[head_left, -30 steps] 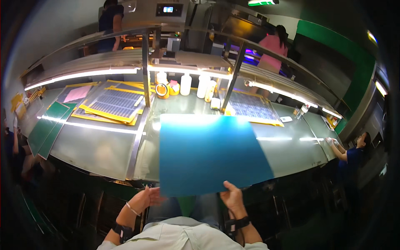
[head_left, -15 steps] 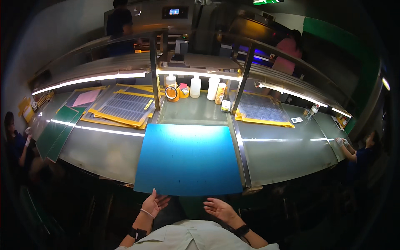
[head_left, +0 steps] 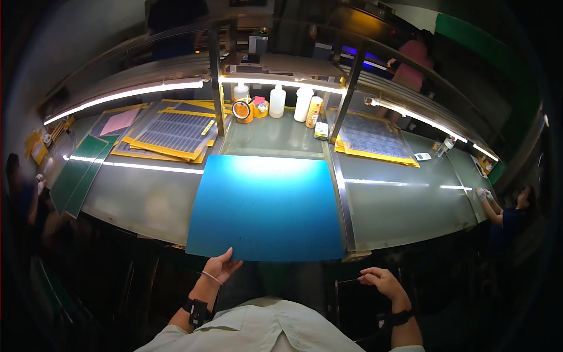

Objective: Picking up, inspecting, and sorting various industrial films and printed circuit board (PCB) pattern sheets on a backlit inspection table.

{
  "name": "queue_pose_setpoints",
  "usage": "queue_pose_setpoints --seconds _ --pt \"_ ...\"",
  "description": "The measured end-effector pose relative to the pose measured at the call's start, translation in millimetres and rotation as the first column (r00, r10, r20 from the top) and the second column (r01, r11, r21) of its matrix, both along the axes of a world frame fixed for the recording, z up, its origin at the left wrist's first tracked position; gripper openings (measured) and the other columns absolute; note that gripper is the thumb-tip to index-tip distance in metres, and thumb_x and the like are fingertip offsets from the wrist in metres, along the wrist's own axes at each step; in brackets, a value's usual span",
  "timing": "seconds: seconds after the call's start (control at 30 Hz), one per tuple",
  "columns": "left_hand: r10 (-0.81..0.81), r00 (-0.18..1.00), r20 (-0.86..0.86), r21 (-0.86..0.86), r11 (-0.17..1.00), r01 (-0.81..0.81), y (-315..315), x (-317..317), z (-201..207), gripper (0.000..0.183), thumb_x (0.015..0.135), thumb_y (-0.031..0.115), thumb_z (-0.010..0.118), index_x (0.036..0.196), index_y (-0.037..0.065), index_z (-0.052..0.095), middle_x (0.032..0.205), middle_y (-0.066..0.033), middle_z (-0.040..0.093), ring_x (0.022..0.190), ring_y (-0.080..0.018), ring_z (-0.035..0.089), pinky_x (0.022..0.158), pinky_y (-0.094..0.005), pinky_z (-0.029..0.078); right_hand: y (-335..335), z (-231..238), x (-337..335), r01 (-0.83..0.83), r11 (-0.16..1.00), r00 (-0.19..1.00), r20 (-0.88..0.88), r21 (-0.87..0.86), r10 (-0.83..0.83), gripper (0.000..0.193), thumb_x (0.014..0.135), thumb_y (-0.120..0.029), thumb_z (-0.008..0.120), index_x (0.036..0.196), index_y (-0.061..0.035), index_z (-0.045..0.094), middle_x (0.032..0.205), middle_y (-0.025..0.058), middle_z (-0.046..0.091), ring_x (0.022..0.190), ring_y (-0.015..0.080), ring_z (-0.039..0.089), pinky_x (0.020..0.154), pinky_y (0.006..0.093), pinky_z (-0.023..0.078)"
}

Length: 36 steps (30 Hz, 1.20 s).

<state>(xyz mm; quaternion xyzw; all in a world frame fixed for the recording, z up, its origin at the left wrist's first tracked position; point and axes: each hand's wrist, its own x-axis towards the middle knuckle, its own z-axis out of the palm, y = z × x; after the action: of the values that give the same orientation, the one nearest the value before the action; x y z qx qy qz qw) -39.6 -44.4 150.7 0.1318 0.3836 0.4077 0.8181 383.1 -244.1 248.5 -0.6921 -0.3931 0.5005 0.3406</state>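
A large blue panel point(head_left: 267, 205) lies on the middle of the workbench, its near edge jutting over the bench front. My left hand point(head_left: 224, 267) grips that near edge left of centre, thumb on top and fingers underneath. Off to the right, my right hand point(head_left: 384, 283) is in the air below the bench edge, apart from the panel. Its fingers point left, loosely bent and slightly apart, with nothing visible in them.
Yellow-edged sheets point(head_left: 170, 135) and green boards point(head_left: 82, 173) lie on the left. More yellow-edged sheets point(head_left: 375, 138) lie right. White bottles point(head_left: 277, 101) and tape rolls point(head_left: 241, 110) stand behind the panel. A metal post point(head_left: 346, 88) rises nearby. Co-workers are at both sides and behind.
My left hand has closed on the panel's near edge. My right hand has moved right, away from the panel, its fingers bending more. The whole view has shifted slightly.
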Motion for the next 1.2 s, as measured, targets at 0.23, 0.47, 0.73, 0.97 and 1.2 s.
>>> queue_pose_setpoints --seconds 0.23,0.47,0.73,0.97,1.2 --pt "0.006 0.999 -0.041 0.017 1.0 -0.005 -9.3 21.6 31.9 0.015 0.088 0.01 0.056 0.101 0.002 0.058 0.093 -0.0103 0.063 0.081 -0.0216 0.064 0.078 -0.0384 0.055 17.2 42.7 19.2 -0.019 0.992 0.982 0.188 0.126 -0.006 0.026 0.086 -0.008 0.056 0.107 0.006 0.058 0.095 0.0172 0.066 0.088 0.0207 0.064 0.082 0.0288 0.049" --pt "-0.053 0.999 -0.008 0.003 0.999 0.053 -5.1 31.8 3.4 0.015 0.087 0.011 0.058 0.099 0.002 0.056 0.093 -0.0108 0.063 0.079 -0.0226 0.064 0.074 -0.0372 0.056 15.7 104.1 105.5 0.095 0.98 0.826 0.535 0.177 -0.177 0.024 0.087 -0.017 0.058 0.102 0.0018 0.062 0.088 0.0121 0.066 0.083 0.0183 0.063 0.075 0.0289 0.049" --pt "-0.3 0.918 -0.261 -0.012 0.951 0.308 -5.5 19.5 21.4 0.031 0.089 0.023 0.055 0.11 0.001 0.049 0.105 -0.0172 0.061 0.093 -0.0296 0.062 0.072 -0.0363 0.054 14.5 119.3 134.7 0.24 0.909 0.911 0.245 0.342 -0.332 0.022 0.091 -0.015 0.049 0.104 0.0005 0.06 0.087 0.0096 0.065 0.078 0.0152 0.063 0.072 0.0266 0.05" --pt "-0.365 0.851 -0.379 -0.019 0.922 0.387 -9.1 17.8 11.7 0.028 0.09 0.025 0.054 0.103 0.0 0.054 0.098 -0.0139 0.064 0.087 -0.0239 0.063 0.069 -0.0336 0.051 11.5 152.2 144.1 0.296 0.87 0.884 0.232 0.393 -0.406 0.026 0.091 -0.018 0.049 0.106 0.0002 0.06 0.088 0.0084 0.065 0.081 0.0147 0.062 0.075 0.0256 0.048" --pt "-0.383 0.849 -0.363 -0.016 0.914 0.406 -17.6 18.3 10.7 0.034 0.093 0.032 0.046 0.103 0.0 0.055 0.095 -0.0145 0.064 0.085 -0.0248 0.063 0.07 -0.0345 0.049 60.5 130.6 160.6 0.341 0.782 0.876 0.126 0.522 -0.466 0.026 0.091 -0.023 0.05 0.104 -0.0032 0.062 0.086 0.0073 0.066 0.074 0.0123 0.062 0.07 0.0237 0.048"
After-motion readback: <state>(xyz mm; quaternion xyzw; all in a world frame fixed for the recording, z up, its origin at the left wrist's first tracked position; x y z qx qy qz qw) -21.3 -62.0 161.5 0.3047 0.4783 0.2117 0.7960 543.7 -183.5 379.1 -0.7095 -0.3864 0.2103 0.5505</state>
